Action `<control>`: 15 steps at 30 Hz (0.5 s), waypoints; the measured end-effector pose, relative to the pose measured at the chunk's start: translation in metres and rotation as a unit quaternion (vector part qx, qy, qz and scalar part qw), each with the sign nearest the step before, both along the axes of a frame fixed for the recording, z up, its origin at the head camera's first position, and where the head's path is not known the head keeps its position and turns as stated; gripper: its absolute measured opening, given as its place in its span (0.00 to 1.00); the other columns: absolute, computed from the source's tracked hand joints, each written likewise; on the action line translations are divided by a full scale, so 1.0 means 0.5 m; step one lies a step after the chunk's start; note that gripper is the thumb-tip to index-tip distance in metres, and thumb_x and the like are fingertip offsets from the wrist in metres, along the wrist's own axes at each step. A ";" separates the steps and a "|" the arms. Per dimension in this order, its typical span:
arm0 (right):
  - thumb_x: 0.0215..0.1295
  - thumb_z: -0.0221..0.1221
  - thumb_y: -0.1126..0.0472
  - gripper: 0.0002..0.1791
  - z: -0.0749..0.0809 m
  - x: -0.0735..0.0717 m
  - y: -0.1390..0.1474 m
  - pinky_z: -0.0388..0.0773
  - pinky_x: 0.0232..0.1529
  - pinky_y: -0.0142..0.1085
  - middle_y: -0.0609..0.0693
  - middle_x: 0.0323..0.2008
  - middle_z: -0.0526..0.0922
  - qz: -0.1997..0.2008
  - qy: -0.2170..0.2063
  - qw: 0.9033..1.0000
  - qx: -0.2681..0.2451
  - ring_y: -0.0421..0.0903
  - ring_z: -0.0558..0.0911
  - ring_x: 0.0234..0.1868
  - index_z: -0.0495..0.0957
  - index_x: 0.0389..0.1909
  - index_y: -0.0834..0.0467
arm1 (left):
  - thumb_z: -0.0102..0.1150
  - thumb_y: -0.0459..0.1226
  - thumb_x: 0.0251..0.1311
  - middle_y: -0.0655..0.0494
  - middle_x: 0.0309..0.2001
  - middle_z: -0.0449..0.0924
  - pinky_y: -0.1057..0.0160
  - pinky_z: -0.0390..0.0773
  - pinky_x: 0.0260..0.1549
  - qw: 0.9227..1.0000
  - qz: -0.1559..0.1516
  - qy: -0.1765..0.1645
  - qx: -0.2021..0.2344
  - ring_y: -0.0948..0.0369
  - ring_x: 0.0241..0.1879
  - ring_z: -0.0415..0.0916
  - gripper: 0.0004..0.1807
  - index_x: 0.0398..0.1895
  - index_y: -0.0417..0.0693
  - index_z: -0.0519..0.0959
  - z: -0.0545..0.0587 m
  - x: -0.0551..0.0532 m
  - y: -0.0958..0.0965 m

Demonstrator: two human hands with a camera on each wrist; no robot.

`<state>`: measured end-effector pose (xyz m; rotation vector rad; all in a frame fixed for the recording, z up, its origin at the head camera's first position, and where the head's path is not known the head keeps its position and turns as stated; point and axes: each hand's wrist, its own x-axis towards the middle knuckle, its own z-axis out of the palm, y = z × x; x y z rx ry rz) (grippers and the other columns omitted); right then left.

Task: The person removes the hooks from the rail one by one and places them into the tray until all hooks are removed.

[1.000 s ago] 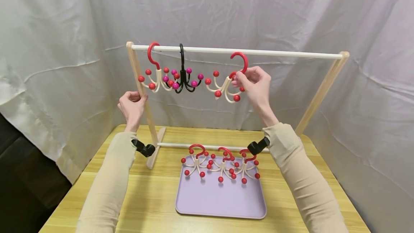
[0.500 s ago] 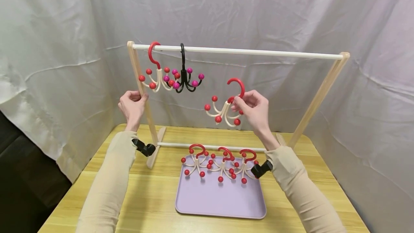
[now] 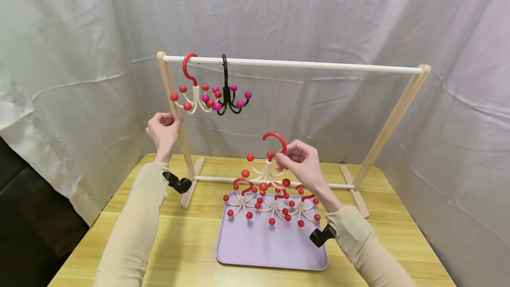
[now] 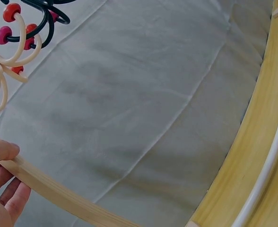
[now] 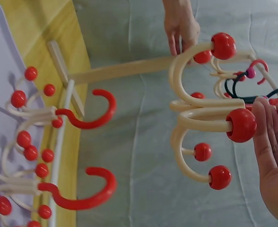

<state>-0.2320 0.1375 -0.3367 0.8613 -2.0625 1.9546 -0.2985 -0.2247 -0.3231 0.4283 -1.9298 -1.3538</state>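
right hand (image 3: 302, 165) pinches a hanger (image 3: 268, 168), left hand (image 3: 163, 132) a post (image 3: 185, 149); only the head view shows the whole tray (image 3: 271, 248)

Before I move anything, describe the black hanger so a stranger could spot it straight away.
On the rack, follow the white top bar to the upright the left hand grips. Of the pair hanging from the bar, the black hanger is farther from that upright. Its black arms and magenta balls set it apart from the cream hanger beside it, with red hook and balls.
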 end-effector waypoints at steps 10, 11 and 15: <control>0.64 0.62 0.73 0.04 -0.065 0.040 -0.022 0.85 0.28 0.39 0.71 0.29 0.83 0.081 -0.022 0.995 0.046 0.39 0.86 0.25 0.76 0.35 0.69 | 0.70 0.41 0.59 0.66 0.31 0.78 0.74 0.70 0.36 1.000 0.002 -0.003 0.003 0.76 0.28 0.72 0.15 0.44 0.40 0.84 -0.001 -0.003 -0.001; 0.64 0.62 0.73 0.04 -0.073 0.043 -0.025 0.85 0.29 0.38 0.71 0.28 0.83 0.090 -0.023 0.994 0.054 0.39 0.86 0.25 0.76 0.35 0.69 | 0.70 0.40 0.59 0.65 0.31 0.78 0.74 0.70 0.36 1.000 0.003 -0.003 0.003 0.76 0.28 0.72 0.15 0.44 0.40 0.84 -0.001 -0.003 -0.001; 0.64 0.62 0.73 0.03 -0.096 0.053 -0.033 0.85 0.29 0.41 0.71 0.28 0.83 0.117 -0.024 0.990 0.072 0.44 0.86 0.25 0.76 0.35 0.67 | 0.70 0.40 0.59 0.63 0.32 0.79 0.75 0.70 0.35 1.000 0.002 -0.006 -0.001 0.76 0.29 0.71 0.15 0.44 0.40 0.84 -0.001 -0.003 -0.001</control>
